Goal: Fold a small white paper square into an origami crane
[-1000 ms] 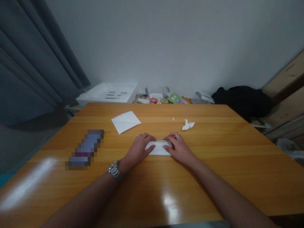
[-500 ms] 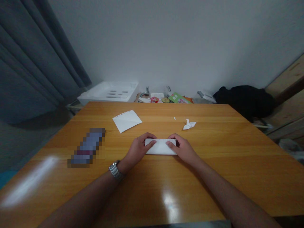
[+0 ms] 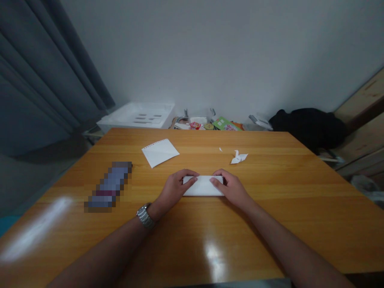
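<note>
A white sheet of paper point(image 3: 204, 187), folded into a long flat rectangle, lies at the middle of the wooden table between my hands. My left hand point(image 3: 177, 186) grips its left end, thumb on top and fingers bent around the far edge. At the right end my right hand point(image 3: 231, 187) pinches the paper the same way, thumb pressed on the upper face. The fingertips behind the far edge are partly hidden. Beyond my right hand sits a folded paper crane point(image 3: 239, 157), with a small paper scrap point(image 3: 221, 149) to its left.
A second sheet with punched holes point(image 3: 160, 153) lies at the far left of the table point(image 3: 270, 224). A blurred-out phone-like object point(image 3: 109, 186) is near the left edge. Past the table stand a white foam tray point(image 3: 141, 114), a green packet point(image 3: 226, 124) and a black bag point(image 3: 309, 126).
The row of punched holes along the folded paper's far edge no longer shows; that edge now looks plain. My hands have barely moved.
</note>
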Motion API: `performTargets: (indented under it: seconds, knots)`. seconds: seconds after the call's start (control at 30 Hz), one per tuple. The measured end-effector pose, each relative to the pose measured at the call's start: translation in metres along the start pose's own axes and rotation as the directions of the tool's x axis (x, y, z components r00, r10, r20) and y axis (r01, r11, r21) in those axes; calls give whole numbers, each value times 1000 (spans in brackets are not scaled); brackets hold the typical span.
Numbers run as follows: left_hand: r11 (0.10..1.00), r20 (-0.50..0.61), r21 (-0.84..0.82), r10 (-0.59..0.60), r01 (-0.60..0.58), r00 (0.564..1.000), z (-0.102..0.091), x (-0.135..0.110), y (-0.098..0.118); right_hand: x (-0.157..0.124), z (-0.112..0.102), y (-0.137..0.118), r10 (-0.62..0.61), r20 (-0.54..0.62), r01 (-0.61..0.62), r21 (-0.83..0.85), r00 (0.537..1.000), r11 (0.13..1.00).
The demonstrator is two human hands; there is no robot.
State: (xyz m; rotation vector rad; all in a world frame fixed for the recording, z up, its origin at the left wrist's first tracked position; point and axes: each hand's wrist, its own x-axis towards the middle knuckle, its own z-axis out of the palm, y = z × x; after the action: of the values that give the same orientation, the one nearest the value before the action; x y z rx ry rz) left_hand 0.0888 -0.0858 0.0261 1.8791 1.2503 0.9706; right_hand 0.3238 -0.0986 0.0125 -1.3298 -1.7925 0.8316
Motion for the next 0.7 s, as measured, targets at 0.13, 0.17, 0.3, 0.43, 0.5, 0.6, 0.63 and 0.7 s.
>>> performTargets:
  seconds: [0.13,0.17,0.3,0.43,0.5,0.6,0.63,0.7]
  knots:
    - [1000,-2,11,-5,5,1000,0,0,-1,0,-1,-2,6,-1,-6,-10,1000,1000]
    - [1000,-8,6,-3,3,1000,0,0,-1,0,-1,-2,9,-2,-9,-11,1000,1000]
    - [1000,-25,-29,-7,6,1000,0,1,-1,0,-2,-3,12,-2,-12,-9,1000,1000]
    - [998,-11,-65,-12,12,1000,0,1,-1,0,-2,-1,11,-4,-11,-4,1000,1000]
    - [997,-5,-73,-9,9,1000,0,0,0,0,-2,0,3,-6,-3,-9,1000,1000]
    - [998,2,-67,-3,3,1000,-1,0,1,0,-2,1,-5,-10,4,-16,1000,1000]
    - [998,4,-60,-5,5,1000,-1,0,2,0,-2,1,-3,-10,3,-18,1000,1000]
    - [999,7,-43,-11,11,1000,-1,0,2,0,-2,0,4,-11,-4,-23,1000,1000]
